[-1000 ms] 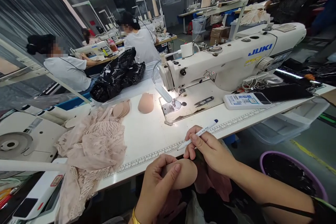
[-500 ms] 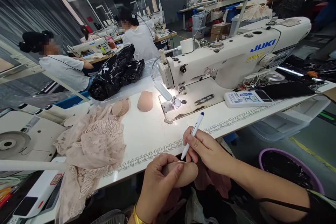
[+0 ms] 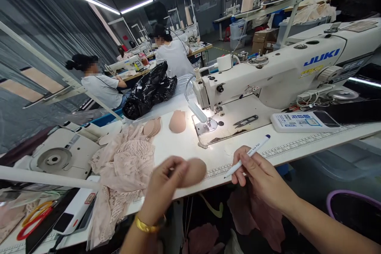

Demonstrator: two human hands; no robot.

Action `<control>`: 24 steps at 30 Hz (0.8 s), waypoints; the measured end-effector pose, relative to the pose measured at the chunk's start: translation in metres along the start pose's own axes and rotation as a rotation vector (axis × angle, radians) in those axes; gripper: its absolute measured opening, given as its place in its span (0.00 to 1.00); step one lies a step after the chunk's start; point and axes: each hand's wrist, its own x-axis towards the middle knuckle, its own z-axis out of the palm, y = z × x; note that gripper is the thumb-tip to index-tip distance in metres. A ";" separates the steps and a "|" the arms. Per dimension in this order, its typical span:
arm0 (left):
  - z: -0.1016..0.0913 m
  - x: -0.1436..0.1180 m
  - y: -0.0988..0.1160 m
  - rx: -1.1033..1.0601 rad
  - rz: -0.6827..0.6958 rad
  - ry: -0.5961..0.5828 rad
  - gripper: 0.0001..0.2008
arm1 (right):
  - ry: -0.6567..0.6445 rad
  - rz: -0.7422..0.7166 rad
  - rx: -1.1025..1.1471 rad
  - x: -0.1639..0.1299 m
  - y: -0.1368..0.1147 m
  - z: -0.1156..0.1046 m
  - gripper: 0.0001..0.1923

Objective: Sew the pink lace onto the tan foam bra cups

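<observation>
My left hand (image 3: 162, 188) grips a beige foam bra cup (image 3: 194, 171) and holds it above the front edge of the white sewing table (image 3: 178, 149). My right hand (image 3: 260, 176) holds a white pen with a blue cap (image 3: 247, 154), its tip pointing left toward the cup, a short gap apart. Another beige cup (image 3: 177, 121) and a stack of flat beige pads (image 3: 152, 127) lie further back on the table. A heap of pink lace fabric (image 3: 125, 162) lies just left of my left hand.
A white JUKI sewing machine (image 3: 282, 73) stands at the back right with thread snips (image 3: 245, 120) and a white control box (image 3: 300, 121) beside it. A black plastic bag (image 3: 150, 89) lies behind. A purple-rimmed bin (image 3: 354, 210) sits lower right. Other people sew further back.
My left hand has lifted the cup up and to the left, away from the pen. My right hand moved right and tilted the pen flatter. The view shifted left.
</observation>
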 end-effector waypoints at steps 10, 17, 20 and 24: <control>-0.059 0.131 0.042 0.696 0.390 0.205 0.13 | 0.212 -0.107 -0.214 0.010 -0.006 -0.065 0.22; 0.168 0.148 0.079 0.271 0.600 -0.391 0.08 | 0.503 -0.337 -0.271 0.030 -0.005 -0.096 0.22; 0.232 0.214 0.099 0.265 0.534 -0.239 0.07 | 0.599 -0.362 -0.199 0.028 0.006 -0.099 0.22; 0.269 0.282 0.110 0.287 0.389 -0.154 0.16 | 0.588 -0.372 -0.185 0.020 0.011 -0.112 0.21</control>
